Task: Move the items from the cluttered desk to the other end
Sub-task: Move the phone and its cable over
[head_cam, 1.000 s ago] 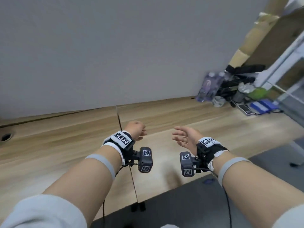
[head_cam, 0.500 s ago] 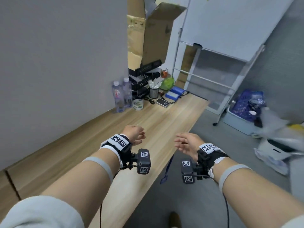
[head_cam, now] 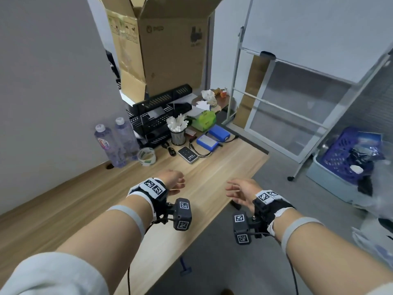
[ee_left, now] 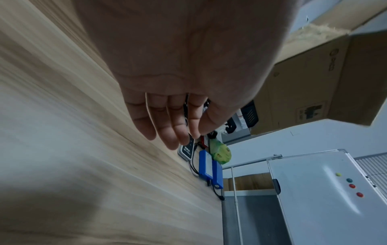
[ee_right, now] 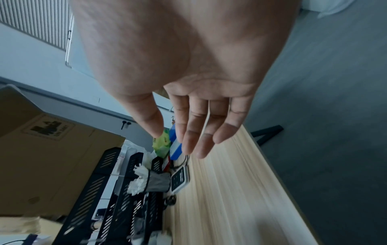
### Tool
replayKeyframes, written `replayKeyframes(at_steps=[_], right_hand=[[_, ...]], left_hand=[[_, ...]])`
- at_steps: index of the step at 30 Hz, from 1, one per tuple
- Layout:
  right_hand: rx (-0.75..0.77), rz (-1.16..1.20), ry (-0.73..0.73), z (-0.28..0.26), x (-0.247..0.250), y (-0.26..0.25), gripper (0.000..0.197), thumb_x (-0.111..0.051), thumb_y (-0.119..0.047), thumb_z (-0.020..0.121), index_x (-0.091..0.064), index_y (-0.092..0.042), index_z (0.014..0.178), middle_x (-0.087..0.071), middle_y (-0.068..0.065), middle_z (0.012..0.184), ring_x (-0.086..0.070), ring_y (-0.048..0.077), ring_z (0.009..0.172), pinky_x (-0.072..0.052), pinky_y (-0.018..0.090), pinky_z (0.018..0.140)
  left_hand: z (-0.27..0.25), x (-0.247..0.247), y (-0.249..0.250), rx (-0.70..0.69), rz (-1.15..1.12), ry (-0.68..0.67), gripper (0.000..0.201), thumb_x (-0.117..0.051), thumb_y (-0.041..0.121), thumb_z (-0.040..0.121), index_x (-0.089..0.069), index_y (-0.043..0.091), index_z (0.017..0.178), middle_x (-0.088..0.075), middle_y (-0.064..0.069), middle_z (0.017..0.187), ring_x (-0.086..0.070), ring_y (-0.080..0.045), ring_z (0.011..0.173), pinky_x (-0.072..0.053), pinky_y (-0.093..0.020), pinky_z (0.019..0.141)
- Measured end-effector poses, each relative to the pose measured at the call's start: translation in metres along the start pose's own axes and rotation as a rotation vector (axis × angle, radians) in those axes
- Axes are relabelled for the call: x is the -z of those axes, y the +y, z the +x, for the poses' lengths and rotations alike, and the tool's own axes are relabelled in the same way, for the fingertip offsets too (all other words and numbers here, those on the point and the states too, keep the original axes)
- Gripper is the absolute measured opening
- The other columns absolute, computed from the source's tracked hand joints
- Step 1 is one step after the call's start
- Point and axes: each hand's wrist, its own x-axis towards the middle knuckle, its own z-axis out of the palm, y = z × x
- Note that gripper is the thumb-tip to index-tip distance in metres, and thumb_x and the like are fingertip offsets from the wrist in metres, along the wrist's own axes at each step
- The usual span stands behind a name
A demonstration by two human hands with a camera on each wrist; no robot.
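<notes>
Both hands are empty, left hand (head_cam: 173,179) and right hand (head_cam: 241,193) with loose fingers, above the desk (head_cam: 223,167). The bottles (head_cam: 116,143) and tape roll (head_cam: 146,156) wait ahead; next, reach and grab one

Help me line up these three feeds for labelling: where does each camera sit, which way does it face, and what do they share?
Head: worn on the head, looking forward and down the desk at the clutter; both forearms, left hand and right hand show.
Left wrist: along the open left palm toward the blue packs.
Right wrist: along the open right palm toward the cup of white sticks.
Shared: all three show the black keypad device, blue packs and cardboard box.
</notes>
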Motion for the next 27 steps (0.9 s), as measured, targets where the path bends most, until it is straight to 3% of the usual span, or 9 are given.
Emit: replayKeyframes(at_steps=[4,11,15,17,19,21,22,25,27], right_hand=[[-0.022,-0.078,-0.025,0.051,0.024,-0.035,0.016,-0.057,-0.021,0.095,-0.064,-0.011,0.105,-0.069,0.004,0.089,-0.065,0.016,0.068,-0.048,0.025,0.060],[-0.031,-0.214,-0.124,0.129,0.022,-0.077,0.011,-0.058,-0.021,0.093,-0.064,-0.014,0.099,-0.071,0.003,0.088,-0.068,0.018,0.072,-0.048,0.024,0.059],[-0.012,-0.303,-0.132,0.179,0.022,-0.101,0.009,-0.057,-0.015,0.093,-0.063,-0.014,0.099,-0.068,0.007,0.088,-0.066,0.018,0.068,-0.044,0.023,0.054],[-0.022,-0.346,-0.126,0.203,0.022,-0.112,0.008,-0.056,-0.009,0.093,-0.064,-0.012,0.092,-0.066,0.010,0.088,-0.064,0.018,0.065,-0.040,0.025,0.054],[-0.028,-0.425,-0.143,0.225,0.018,-0.120,0.009,-0.056,-0.008,0.093,-0.065,-0.011,0.090,-0.066,0.011,0.091,-0.064,0.019,0.067,-0.043,0.027,0.058],[-0.019,-0.510,-0.159,0.246,0.013,-0.125,0.011,-0.058,-0.008,0.093,-0.066,-0.006,0.100,-0.067,0.013,0.094,-0.065,0.020,0.073,-0.049,0.034,0.069],[-0.013,-0.549,-0.158,0.255,0.009,-0.127,0.016,-0.059,-0.008,0.092,-0.066,-0.005,0.105,-0.068,0.013,0.095,-0.065,0.021,0.075,-0.051,0.037,0.076],[0.014,-0.635,-0.146,0.275,-0.003,-0.133,0.024,-0.062,-0.010,0.088,-0.064,-0.008,0.113,-0.068,0.011,0.099,-0.065,0.026,0.084,-0.054,0.036,0.086],[0.040,-0.746,-0.162,0.287,-0.013,-0.135,0.033,-0.065,-0.015,0.086,-0.058,-0.012,0.118,-0.066,0.005,0.106,-0.064,0.024,0.092,-0.054,0.036,0.090]], left_hand=[[0.030,-0.030,0.026,0.045,0.002,-0.001,0.009,-0.054,0.018,0.098,-0.058,0.012,0.104,-0.065,-0.003,0.091,-0.064,-0.017,0.079,-0.049,-0.032,0.069],[0.106,-0.042,0.049,0.145,-0.097,0.086,0.006,-0.056,0.013,0.097,-0.056,0.013,0.092,-0.061,-0.005,0.088,-0.061,-0.017,0.077,-0.047,-0.035,0.081],[0.160,-0.048,0.056,0.203,-0.113,0.153,0.009,-0.064,0.016,0.094,-0.057,0.010,0.091,-0.061,-0.007,0.089,-0.061,-0.018,0.077,-0.051,-0.036,0.078],[0.185,-0.049,0.058,0.249,-0.097,0.185,0.021,-0.072,0.020,0.087,-0.061,0.005,0.096,-0.063,-0.011,0.085,-0.062,-0.025,0.075,-0.055,-0.040,0.080],[0.228,-0.047,0.043,0.304,-0.030,0.190,0.058,-0.081,0.037,0.069,-0.061,0.002,0.110,-0.060,-0.011,0.074,-0.059,-0.028,0.065,-0.055,-0.042,0.072],[0.285,-0.046,0.013,0.362,0.014,0.232,0.092,-0.081,0.049,0.045,-0.056,0.002,0.121,-0.053,-0.010,0.067,-0.054,-0.027,0.057,-0.050,-0.040,0.063],[0.301,-0.048,0.007,0.386,0.009,0.275,0.098,-0.081,0.050,0.041,-0.055,0.002,0.122,-0.053,-0.011,0.069,-0.055,-0.028,0.058,-0.050,-0.039,0.061],[0.270,-0.058,0.043,0.406,0.055,0.349,0.103,-0.079,0.055,0.040,-0.047,0.000,0.122,-0.063,-0.014,0.094,-0.066,-0.033,0.083,-0.058,-0.040,0.077],[0.262,-0.064,0.055,0.428,0.085,0.373,0.098,-0.081,0.053,0.054,-0.037,0.006,0.127,-0.057,-0.014,0.112,-0.061,-0.033,0.102,-0.052,-0.037,0.085]])
